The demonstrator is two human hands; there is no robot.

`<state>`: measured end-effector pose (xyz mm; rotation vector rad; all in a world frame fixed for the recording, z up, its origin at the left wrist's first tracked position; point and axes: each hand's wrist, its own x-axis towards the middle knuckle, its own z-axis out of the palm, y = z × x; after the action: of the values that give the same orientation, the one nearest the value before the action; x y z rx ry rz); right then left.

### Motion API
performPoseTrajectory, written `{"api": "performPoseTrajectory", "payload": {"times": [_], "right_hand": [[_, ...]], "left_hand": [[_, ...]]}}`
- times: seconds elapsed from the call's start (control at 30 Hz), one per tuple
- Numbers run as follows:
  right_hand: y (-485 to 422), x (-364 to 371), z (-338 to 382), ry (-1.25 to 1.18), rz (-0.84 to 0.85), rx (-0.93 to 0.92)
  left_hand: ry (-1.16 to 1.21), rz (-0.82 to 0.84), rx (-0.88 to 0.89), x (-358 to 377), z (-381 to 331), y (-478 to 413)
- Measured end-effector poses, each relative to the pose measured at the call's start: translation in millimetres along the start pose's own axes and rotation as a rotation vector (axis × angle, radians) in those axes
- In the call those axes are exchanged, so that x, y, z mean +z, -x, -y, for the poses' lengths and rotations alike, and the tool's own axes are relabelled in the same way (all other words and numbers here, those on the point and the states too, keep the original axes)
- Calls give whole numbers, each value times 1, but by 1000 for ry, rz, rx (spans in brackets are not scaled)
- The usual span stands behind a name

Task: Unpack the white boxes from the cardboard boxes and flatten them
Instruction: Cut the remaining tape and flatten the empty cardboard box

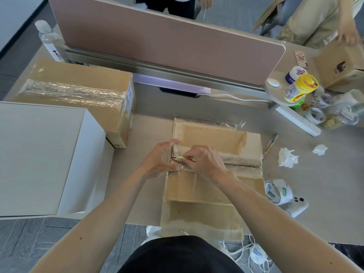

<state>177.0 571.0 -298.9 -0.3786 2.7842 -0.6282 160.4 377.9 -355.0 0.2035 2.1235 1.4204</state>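
Tool (183, 158) in right hand (204, 161) on box (208, 188)

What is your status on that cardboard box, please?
Left hand braces cardboard box. Right hand grips small yellow tool at taped seam. Box not yet open. White box left, clear of hands.

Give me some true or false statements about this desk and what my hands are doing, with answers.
1. The right hand pinches a small yellow-handled tool at the taped seam of the brown cardboard box in the middle. True.
2. The left hand lifts the large white box. False: it rests on the middle cardboard box's left edge.
3. The tape-wrapped brown cardboard box at back left stands open. False: it is closed.
4. A white printed tape roll lies right of the middle box. True.
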Motion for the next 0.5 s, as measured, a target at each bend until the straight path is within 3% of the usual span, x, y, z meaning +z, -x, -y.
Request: {"api": "performPoseTrajectory", "payload": {"times": [0.5], "right_hand": [[-17,-14,2,177,92,-141]], "left_hand": [[-53,-29,-1,1,-5,1]]}}
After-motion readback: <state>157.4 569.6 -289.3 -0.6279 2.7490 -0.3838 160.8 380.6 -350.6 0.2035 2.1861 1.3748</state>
